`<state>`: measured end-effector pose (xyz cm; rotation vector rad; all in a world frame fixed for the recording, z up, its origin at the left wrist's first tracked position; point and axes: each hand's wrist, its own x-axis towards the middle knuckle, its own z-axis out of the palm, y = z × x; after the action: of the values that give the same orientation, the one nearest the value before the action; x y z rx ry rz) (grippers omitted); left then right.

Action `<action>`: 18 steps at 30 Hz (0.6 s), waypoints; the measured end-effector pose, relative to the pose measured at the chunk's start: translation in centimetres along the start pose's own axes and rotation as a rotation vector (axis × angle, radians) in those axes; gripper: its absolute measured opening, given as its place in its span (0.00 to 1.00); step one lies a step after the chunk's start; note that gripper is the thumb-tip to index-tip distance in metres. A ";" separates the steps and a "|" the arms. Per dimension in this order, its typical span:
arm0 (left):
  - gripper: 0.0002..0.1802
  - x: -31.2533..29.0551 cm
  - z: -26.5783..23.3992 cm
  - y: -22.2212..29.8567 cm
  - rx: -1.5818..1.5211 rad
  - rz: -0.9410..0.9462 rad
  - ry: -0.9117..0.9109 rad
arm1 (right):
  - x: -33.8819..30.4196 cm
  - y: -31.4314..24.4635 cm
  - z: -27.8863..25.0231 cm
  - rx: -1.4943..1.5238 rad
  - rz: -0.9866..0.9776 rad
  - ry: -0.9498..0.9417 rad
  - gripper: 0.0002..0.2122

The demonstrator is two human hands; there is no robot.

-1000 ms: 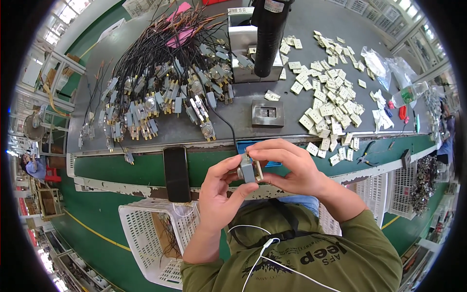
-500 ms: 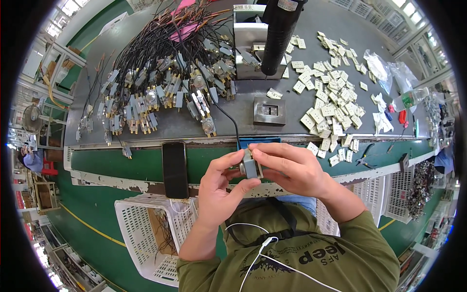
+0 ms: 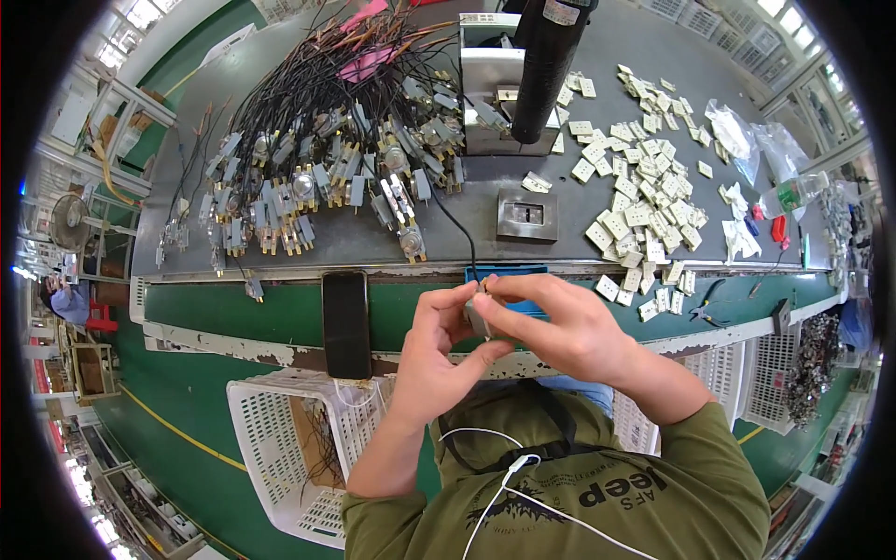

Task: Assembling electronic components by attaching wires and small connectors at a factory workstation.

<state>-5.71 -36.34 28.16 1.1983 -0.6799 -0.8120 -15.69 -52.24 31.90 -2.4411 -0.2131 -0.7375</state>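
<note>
Over the table's front edge, my two hands meet around a small grey plug part (image 3: pixel 478 320) on a black cable (image 3: pixel 457 222). My left hand (image 3: pixel 434 353) grips it with fingers and thumb from the left. From the right, the fingers of my right hand (image 3: pixel 571 322) are pressed on its upper end. Most of the part is covered by my fingers. Behind my hands lies a blue tray (image 3: pixel 504 272), partly hidden. Farther back is a metal block (image 3: pixel 527 216) with a slot in its top.
Many corded grey plug parts (image 3: pixel 303 191) heap at the left, cream plastic pieces (image 3: pixel 644 201) at the right. A metal press stand (image 3: pixel 492 70) with a black cylinder (image 3: pixel 543 70) rises between them. A phone (image 3: pixel 346 327), pliers (image 3: pixel 702 310) and a white crate (image 3: pixel 266 439) are nearby.
The plug part has turned in my fingers, and less of its grey side shows. My right fingers have closed further over it. The whole view has shifted slightly.
</note>
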 end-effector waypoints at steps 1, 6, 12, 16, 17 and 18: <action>0.31 -0.1 0.2 -0.4 0.044 0.049 0.026 | 0.0 -0.3 0.1 -0.058 0.003 -0.023 0.23; 0.18 -0.7 1.0 -1.2 0.153 0.213 0.212 | 0.1 -0.4 0.0 0.071 -0.009 -0.022 0.24; 0.15 -1.3 -0.7 -1.0 -0.471 0.269 0.133 | -0.6 -0.6 0.3 0.351 0.177 0.037 0.23; 0.14 -1.5 -1.3 -0.5 -0.633 0.296 0.085 | -0.6 -0.9 0.7 0.418 0.195 -0.025 0.22; 0.15 -1.6 -1.6 -0.6 -0.713 0.304 0.036 | -0.5 -1.1 0.8 0.422 0.192 -0.021 0.22; 0.15 -1.6 -1.7 -0.6 -0.793 0.312 -0.012 | -0.3 -1.4 0.9 0.432 0.179 -0.036 0.22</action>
<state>-5.34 -34.17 27.09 0.3582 -0.4624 -0.7183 -15.96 -50.60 31.76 -2.0319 -0.1473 -0.5079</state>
